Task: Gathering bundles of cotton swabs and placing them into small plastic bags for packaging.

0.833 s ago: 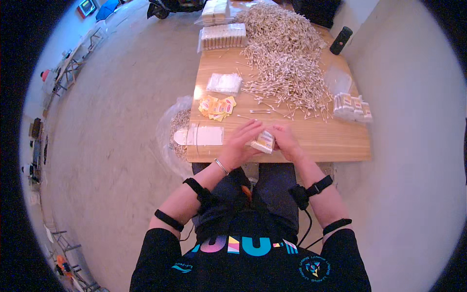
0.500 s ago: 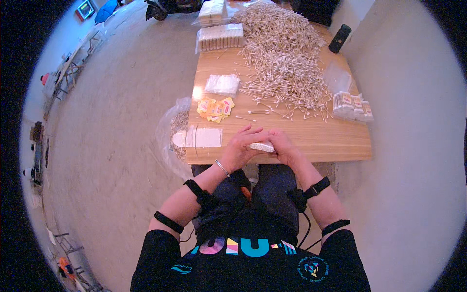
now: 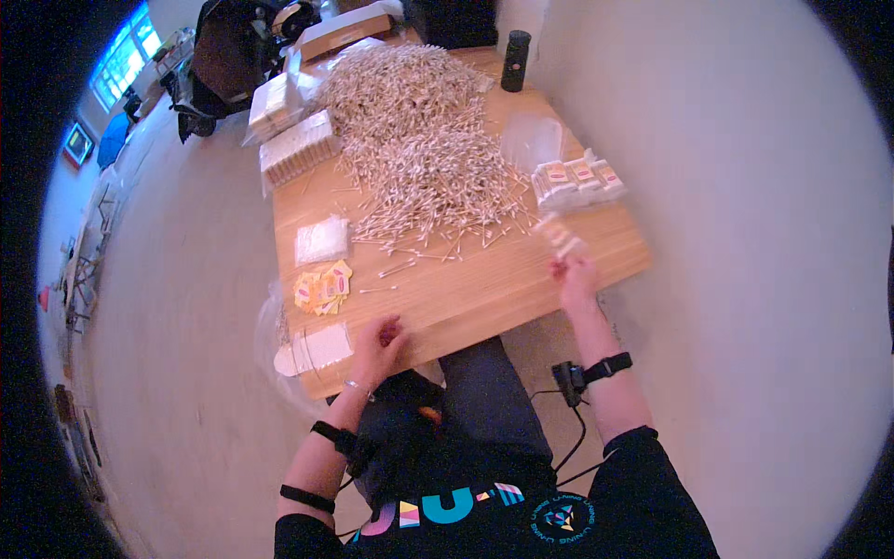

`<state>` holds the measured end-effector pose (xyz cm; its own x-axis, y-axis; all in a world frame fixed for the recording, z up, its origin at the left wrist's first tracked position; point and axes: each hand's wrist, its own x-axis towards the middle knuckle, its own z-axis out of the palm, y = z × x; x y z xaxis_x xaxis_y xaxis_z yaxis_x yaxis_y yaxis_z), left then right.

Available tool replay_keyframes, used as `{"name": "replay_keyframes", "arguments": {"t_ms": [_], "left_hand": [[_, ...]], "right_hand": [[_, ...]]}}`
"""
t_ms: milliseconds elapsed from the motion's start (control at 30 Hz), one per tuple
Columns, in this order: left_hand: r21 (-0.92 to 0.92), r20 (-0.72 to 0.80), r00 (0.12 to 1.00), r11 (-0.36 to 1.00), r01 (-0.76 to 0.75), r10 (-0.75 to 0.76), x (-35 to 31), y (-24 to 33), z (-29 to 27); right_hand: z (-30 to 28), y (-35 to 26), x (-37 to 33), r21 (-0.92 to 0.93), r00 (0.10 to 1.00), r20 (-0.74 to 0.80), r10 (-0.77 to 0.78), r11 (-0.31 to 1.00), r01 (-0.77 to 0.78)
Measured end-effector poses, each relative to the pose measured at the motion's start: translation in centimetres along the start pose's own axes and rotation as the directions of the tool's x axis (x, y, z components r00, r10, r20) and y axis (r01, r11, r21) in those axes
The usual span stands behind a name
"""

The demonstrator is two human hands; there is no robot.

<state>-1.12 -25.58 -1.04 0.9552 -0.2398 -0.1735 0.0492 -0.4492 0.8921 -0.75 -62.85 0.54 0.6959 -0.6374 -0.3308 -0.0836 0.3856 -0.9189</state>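
Note:
My right hand (image 3: 575,279) is stretched out over the right part of the wooden table (image 3: 484,298). At its fingertips is a small filled swab packet (image 3: 562,237), blurred, just short of a row of finished packets (image 3: 577,179). My left hand (image 3: 377,343) rests on the table's front edge with fingers loosely apart and nothing in it. It lies beside a stack of flat clear bags (image 3: 317,350). A large heap of cotton swabs (image 3: 419,149) covers the middle and far part of the table.
Yellow-and-red labels (image 3: 322,287) and another stack of clear bags (image 3: 321,240) lie at the left. Boxes of packed swabs (image 3: 298,149) sit at the far left edge, with a dark cylinder (image 3: 514,61) at the far end. A plastic bag (image 3: 270,326) hangs off the left front corner.
Both hands were together at the front edge on the packet. Now my right hand has swung right with it toward the finished row, and my left hand has let go and moved left.

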Motion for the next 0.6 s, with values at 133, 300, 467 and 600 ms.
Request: {"name": "replay_keyframes", "arguments": {"t_ms": [133, 300, 467, 600], "left_hand": [[-0.028, -0.053, 0.998, 0.999, -0.030, 0.029, 0.2, -0.3, 0.5], [-0.071, -0.058, 0.998, 0.997, -0.008, 0.004, 0.6, -0.6, 0.5], [-0.077, -0.087, 0.996, 0.997, -0.019, 0.012, 0.6, -1.2, 0.5], [-0.147, -0.097, 0.995, 0.989, -0.006, -0.008, -0.3, -0.4, -0.1]], "right_hand": [[-6.5, -2.2, 4.6, 0.005, 0.966, -0.249, -0.064, 0.998, 0.067], [-8.2, -3.5, 8.6, -0.104, 0.910, -0.401, -0.103, 0.992, 0.067], [-8.0, -4.1, 11.8, -0.245, 0.909, -0.380, -0.171, 0.966, 0.080], [-7.5, -3.1, 13.0, -0.317, 0.893, -0.436, -0.110, 0.948, -0.039]]}}
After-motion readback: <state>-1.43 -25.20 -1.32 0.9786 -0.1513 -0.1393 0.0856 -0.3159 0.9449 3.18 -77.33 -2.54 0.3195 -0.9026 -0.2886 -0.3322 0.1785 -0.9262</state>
